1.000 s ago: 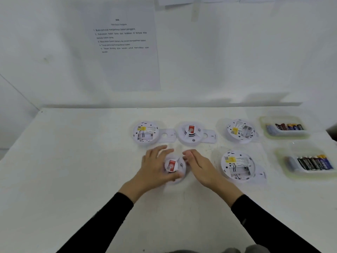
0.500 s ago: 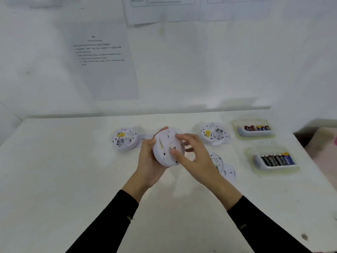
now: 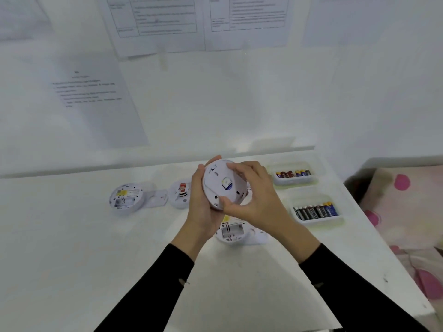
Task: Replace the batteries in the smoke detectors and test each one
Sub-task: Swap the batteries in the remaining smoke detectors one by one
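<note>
- Smoke detector [image 3: 224, 185] held tilted above the table [image 3: 96, 248], mid-table.
- Grip: left hand [image 3: 199, 209] cups its left rim; right hand [image 3: 256, 200] fingers curled round right rim.
- Table: white, three more detectors [image 3: 125, 198] lying on it, two battery trays [image 3: 316, 222] near right edge.
- Room: white wall [image 3: 239, 104] behind, printed sheets [image 3: 96, 101] on it; pink-spotted cloth [image 3: 407, 207] right of table.
</note>
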### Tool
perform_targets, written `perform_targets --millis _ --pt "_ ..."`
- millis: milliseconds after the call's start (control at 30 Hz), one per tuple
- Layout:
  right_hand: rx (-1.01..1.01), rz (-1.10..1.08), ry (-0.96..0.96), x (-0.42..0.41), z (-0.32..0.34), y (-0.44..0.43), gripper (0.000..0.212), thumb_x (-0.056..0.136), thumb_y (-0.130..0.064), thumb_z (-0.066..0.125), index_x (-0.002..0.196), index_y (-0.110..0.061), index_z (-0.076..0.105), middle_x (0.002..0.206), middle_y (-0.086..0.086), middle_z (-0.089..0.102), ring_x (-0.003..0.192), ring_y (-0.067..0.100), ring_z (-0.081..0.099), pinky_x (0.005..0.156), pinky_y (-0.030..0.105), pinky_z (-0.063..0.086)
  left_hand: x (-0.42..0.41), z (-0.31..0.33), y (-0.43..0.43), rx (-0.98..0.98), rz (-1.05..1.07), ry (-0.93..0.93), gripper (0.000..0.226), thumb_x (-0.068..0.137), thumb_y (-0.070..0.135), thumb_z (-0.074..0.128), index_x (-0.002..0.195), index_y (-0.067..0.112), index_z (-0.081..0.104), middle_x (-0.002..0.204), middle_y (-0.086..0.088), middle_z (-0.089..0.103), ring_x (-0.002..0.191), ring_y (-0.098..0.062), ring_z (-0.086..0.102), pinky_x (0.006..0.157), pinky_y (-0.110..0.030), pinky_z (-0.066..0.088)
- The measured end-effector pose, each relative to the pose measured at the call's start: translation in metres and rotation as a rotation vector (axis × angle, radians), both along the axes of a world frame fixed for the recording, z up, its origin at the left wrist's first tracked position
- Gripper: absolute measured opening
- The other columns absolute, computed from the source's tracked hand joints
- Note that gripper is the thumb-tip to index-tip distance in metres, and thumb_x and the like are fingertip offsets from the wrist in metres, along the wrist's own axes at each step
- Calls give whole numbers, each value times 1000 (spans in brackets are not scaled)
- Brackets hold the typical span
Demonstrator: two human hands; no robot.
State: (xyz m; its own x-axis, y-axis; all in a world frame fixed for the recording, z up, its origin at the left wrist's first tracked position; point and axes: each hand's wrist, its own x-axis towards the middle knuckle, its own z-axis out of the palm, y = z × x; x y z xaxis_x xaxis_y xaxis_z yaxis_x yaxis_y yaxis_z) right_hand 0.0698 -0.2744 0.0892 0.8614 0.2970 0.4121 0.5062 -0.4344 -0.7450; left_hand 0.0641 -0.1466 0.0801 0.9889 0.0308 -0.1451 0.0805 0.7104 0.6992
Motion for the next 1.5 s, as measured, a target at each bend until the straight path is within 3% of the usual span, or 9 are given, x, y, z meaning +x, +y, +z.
perform_targets --millis 100,233,467,633,833,1000,1100,1300,1500 --pt "-5 28 -8 3 5 -17 67 64 -45 67 127 -27 52 117 -10 44 111 4 43 101 37 40 3 2 -13 -5 -6 1 46 101 48 36 129 18 57 118 -14 67 107 -29 65 88 -46 56" --pt "106 46 1 14 15 -41 64 65 -23 75 124 -22 50 119 -3 43 107 -2 47 89 10 39 9 2 -30 -55 -27 22 68 94 54 43 146 11 45 142 -20 54 124 -34 58 94 -46 55" --pt "180 -32 81 41 6 -103 57 74 -15 78 123 -26 51 122 -5 45 95 3 59 75 10 46 25 -10 -56 -187 33 13 45 102 49 34 128 23 59 123 -12 67 107 -35 66 86 -56 56" --pt "-111 63 126 29 -47 -138 63 67 -42 66 127 -27 54 118 -8 49 113 5 48 100 21 39 37 -22 -58 -182 102 14 51 102 49 33 142 23 52 130 -12 64 122 -37 58 86 -58 56" --pt "-472 390 86 -6 -115 -155 52 73 -34 69 122 -21 55 118 -6 51 110 12 49 98 28 42 41 -32 -68 -164 88 8 46 102 50 34 133 25 57 142 -13 57 131 -39 51 94 -61 50" --pt "-544 429 85 -6 -135 -162 48 72 -33 68 117 -21 58 115 -3 55 106 17 52 96 25 41 41 -38 -81 -171 68 19 48 101 50 33 134 23 55 143 -14 55 131 -41 51 93 -61 51" --pt "-459 455 75 1 -119 -161 43 81 -42 67 117 -21 58 117 -5 55 108 10 50 96 25 42 43 -39 -87 -178 66 19 48 101 50 34 133 23 56 138 -14 58 130 -41 52 96 -61 48" --pt "68 64 -61 50 -52 -141 13 90 -11 56 98 -15 65 91 -5 59 83 5 54 74 12 40 53 -38 -102 -108 80 -16 45 101 51 34 124 24 62 124 -9 66 125 -36 55 108 -58 40" --pt "70 -48 73 78 -35 -131 16 86 2 54 90 -9 66 98 -1 54 76 0 50 70 6 38 60 -29 -121 -34 83 -39 41 101 46 35 123 24 61 112 -5 71 101 -24 65 90 -42 52"
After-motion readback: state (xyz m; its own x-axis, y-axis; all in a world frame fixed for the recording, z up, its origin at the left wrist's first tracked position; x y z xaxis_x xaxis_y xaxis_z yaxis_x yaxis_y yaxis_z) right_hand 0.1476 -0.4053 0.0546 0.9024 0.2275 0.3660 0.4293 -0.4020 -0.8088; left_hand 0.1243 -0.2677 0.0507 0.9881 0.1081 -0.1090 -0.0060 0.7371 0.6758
